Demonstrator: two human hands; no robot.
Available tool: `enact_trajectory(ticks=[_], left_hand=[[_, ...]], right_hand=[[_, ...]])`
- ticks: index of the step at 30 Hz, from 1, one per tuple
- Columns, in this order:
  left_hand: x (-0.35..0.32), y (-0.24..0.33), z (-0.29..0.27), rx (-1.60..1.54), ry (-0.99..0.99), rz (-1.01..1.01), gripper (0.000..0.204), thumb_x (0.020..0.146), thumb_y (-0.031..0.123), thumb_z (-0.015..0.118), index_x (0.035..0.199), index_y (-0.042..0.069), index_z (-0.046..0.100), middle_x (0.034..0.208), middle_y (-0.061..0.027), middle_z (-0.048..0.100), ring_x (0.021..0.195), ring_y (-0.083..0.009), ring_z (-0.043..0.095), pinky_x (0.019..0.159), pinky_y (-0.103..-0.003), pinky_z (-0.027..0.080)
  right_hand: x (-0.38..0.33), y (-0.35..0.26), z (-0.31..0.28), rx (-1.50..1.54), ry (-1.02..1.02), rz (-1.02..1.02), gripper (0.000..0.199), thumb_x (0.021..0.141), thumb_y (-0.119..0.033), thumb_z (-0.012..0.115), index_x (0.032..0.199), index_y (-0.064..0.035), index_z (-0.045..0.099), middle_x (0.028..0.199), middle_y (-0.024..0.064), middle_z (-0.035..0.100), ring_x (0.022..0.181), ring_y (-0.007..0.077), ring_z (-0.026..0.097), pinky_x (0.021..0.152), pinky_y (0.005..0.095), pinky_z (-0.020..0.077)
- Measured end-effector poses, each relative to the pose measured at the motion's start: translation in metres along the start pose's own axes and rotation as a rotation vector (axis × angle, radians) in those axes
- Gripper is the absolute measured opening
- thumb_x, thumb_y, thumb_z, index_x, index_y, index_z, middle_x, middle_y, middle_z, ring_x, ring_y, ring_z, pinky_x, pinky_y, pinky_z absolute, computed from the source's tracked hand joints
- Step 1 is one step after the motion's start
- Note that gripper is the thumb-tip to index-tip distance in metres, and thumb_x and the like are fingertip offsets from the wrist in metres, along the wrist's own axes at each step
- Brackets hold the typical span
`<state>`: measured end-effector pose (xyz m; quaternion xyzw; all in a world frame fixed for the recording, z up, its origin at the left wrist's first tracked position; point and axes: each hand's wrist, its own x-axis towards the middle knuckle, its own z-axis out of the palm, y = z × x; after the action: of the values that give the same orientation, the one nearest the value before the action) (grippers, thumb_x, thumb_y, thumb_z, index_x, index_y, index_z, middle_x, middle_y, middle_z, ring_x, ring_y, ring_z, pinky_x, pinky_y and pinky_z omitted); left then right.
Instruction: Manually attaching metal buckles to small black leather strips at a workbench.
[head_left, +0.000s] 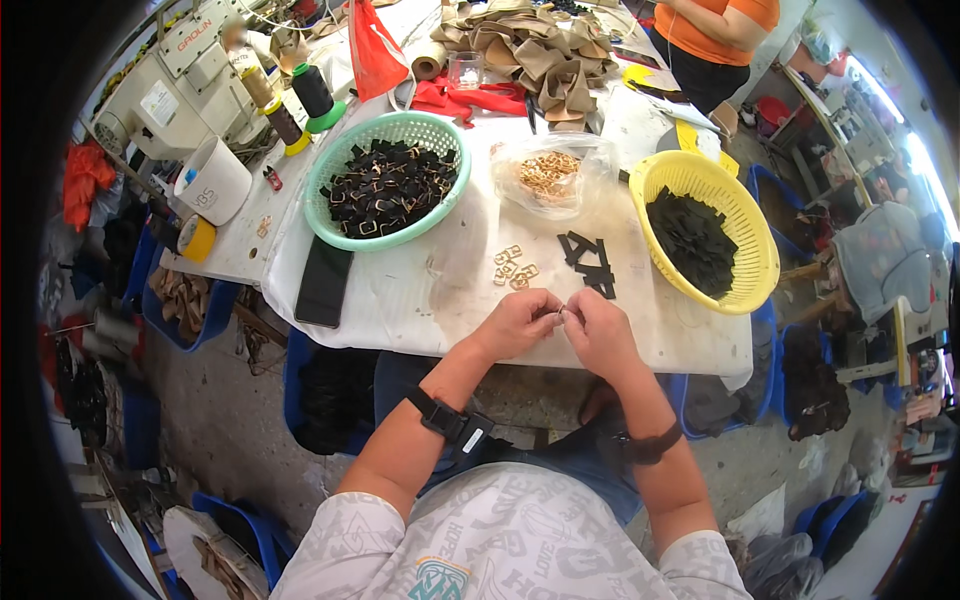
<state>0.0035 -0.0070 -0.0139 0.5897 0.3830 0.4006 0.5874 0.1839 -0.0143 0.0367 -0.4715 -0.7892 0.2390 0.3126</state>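
Observation:
My left hand (520,322) and my right hand (602,332) meet over the front edge of the white table (400,315). Both are closed, fingertips pinched together on something small that I cannot make out. Just beyond them lie several loose gold metal buckles (514,268). Short black strips (590,262) are scattered to the right of these. A green plastic basket (330,236) on the left holds black strips fitted with gold buckles (390,190). On the right, a yellow basket (757,250) contains plain black strips (692,245). More gold pieces (550,176) fill a clear plastic bag (513,203) farther back.
A black phone (325,285) lies at the table's left edge. Thread spools (313,92), a white cup (214,182) and a sewing machine (165,95) stand back left. Brown cut pieces (530,45) are heaped behind. A person in orange (715,30) stands far right.

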Motion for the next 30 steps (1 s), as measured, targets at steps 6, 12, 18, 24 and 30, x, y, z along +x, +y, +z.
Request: enact_trajectory(ticks=[6,12,18,24,30], left_hand=[[0.000,-0.004,-0.002,0.033,-0.054,0.015,0.009,0.096,0.007,0.059,0.096,-0.001,0.061,0.079,-0.0035,0.062,0.070,-0.0098,0.060,0.065,-0.026,0.051],[0.000,0.007,0.001,0.045,-0.006,0.021,0.012,0.098,0.009,0.054,0.093,0.000,0.059,0.078,-0.0044,0.062,0.067,-0.0113,0.059,0.063,-0.027,0.050],[0.000,0.002,0.001,0.049,0.076,0.005,0.014,0.099,0.009,0.052,0.092,-0.001,0.059,0.073,-0.0044,0.061,0.063,-0.0115,0.058,0.060,-0.027,0.049],[-0.001,0.002,0.001,-0.036,0.126,-0.033,0.013,0.097,0.009,0.055,0.096,-0.001,0.063,0.074,-0.0030,0.062,0.064,-0.0090,0.058,0.059,-0.025,0.049],[-0.003,0.005,-0.003,-0.045,0.118,-0.092,0.013,0.096,0.009,0.058,0.099,-0.001,0.065,0.077,-0.0024,0.064,0.066,-0.0082,0.060,0.061,-0.024,0.050]], right_hand=[[0.002,0.000,-0.001,0.075,-0.037,0.043,0.009,0.086,-0.011,0.061,0.089,-0.0030,0.057,0.079,0.0158,0.061,0.072,0.0354,0.061,0.065,0.0424,0.0484],[0.004,0.012,0.016,0.271,0.031,0.150,0.009,0.089,-0.008,0.061,0.090,0.0001,0.058,0.077,0.0140,0.063,0.065,0.0256,0.060,0.061,0.0358,0.0474],[0.009,0.014,0.022,0.658,0.023,0.359,0.014,0.091,-0.012,0.063,0.091,0.0013,0.058,0.075,0.0054,0.061,0.066,0.0099,0.057,0.059,0.0274,0.0463],[0.000,0.016,0.030,0.383,0.092,0.091,0.023,0.087,-0.015,0.072,0.099,0.0009,0.060,0.077,0.0059,0.062,0.065,0.0099,0.059,0.060,0.0253,0.0479],[0.002,0.020,0.022,0.368,0.040,0.053,0.028,0.085,-0.021,0.075,0.097,0.0012,0.062,0.075,0.0086,0.064,0.064,0.0146,0.062,0.059,0.0281,0.0494]])
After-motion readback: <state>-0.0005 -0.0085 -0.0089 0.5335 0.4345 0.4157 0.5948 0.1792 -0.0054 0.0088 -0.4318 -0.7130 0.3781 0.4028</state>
